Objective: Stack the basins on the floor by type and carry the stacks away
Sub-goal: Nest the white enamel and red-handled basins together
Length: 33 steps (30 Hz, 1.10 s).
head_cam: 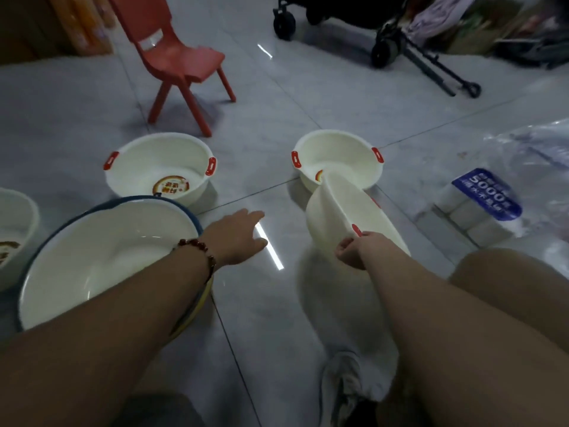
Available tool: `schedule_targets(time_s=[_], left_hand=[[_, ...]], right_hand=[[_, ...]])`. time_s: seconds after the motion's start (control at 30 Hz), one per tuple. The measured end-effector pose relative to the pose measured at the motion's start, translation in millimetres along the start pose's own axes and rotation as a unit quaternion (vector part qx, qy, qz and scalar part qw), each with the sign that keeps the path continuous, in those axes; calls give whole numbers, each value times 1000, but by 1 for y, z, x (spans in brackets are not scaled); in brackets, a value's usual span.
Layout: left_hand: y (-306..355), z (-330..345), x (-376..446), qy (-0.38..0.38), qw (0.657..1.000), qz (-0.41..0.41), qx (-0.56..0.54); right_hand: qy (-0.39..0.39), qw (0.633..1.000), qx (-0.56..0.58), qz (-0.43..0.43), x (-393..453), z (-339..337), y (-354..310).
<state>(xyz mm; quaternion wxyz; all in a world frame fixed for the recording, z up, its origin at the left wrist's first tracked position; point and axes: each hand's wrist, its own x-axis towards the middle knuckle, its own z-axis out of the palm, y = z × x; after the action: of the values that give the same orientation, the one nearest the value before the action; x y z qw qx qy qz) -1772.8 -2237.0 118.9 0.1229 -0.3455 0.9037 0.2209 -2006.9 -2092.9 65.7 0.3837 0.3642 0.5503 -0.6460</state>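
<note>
— Basins counted? 
— Four with red handles: one at eleven o'clock, one at one o'clock, one tilted, pinched by right hand; one cut off at nine. One blue-rimmed basin. 
— Left hand? 
— Fingers straight, together, holding nothing.

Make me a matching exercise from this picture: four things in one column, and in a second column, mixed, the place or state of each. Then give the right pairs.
Things:
1. tilted white basin
2. blue-rimmed basin
3. red chair
4. left hand

Places or states:
A. stands on the floor behind the basins
B. open, fingers straight, holds nothing
C. held by its red handle in the right hand, its far edge inside another white basin
D. lies under the left forearm

Pairs: 1-C, 2-D, 3-A, 4-B
</note>
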Motion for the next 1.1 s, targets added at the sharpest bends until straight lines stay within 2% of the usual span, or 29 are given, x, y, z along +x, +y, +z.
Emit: schedule_targets(time_s=[0.03, 0.07, 0.17, 0.27, 0.33, 0.37, 0.4, 0.47, 0.53, 0.6, 0.7, 0.77, 0.87, 1.0, 1.1], left_hand=[[0, -6, -8, 26, 1000, 4, -11], [-1, -10, -18, 49, 999, 5, -23], [1, -14, -40, 71, 996, -7, -53], [5, -24, -53, 120, 988, -10, -96], [9, -33, -57, 153, 965, -32, -211], [9, -35, -58, 158, 938, -69, -299], [9, -36, -58, 160, 898, -121, -391], [4, -32, -56, 140, 800, -214, -543], [-1, -25, -50, 114, 726, -235, -637], [-3, -22, -33, 102, 691, -232, -677], [6, -33, 3, 102, 654, -212, -719], [14, -43, 37, 112, 654, -195, -722], [24, -57, 101, 107, 670, -160, -717], [33, -61, 202, 116, 719, -131, -673], [43, -54, 274, 126, 744, -121, -645]], right_hand=[[35, 995, 77, 50, -13, -3, -3], [35, 996, 57, 59, -30, -3, -3], [-2, 992, -123, 8, -64, -13, -8], [-63, 971, -224, -52, -90, -23, -22], [-91, 959, -257, -81, -107, -32, -35], [-104, 950, -277, -99, -116, -37, -44], [-116, 942, -294, -115, -124, -40, -52], [-137, 920, -331, -158, -139, -40, -72], [-140, 900, -362, -199, -152, -28, -91], [-129, 889, -374, -230, -153, -9, -108], [-74, 868, -411, -270, -131, 24, -132], [-57, 863, -425, -266, -106, 45, -147], [-53, 893, -384, -230, -53, 71, -173], [-45, 930, -296, -213, 34, 110, -203], [-55, 949, -225, -215, 99, 132, -227]])
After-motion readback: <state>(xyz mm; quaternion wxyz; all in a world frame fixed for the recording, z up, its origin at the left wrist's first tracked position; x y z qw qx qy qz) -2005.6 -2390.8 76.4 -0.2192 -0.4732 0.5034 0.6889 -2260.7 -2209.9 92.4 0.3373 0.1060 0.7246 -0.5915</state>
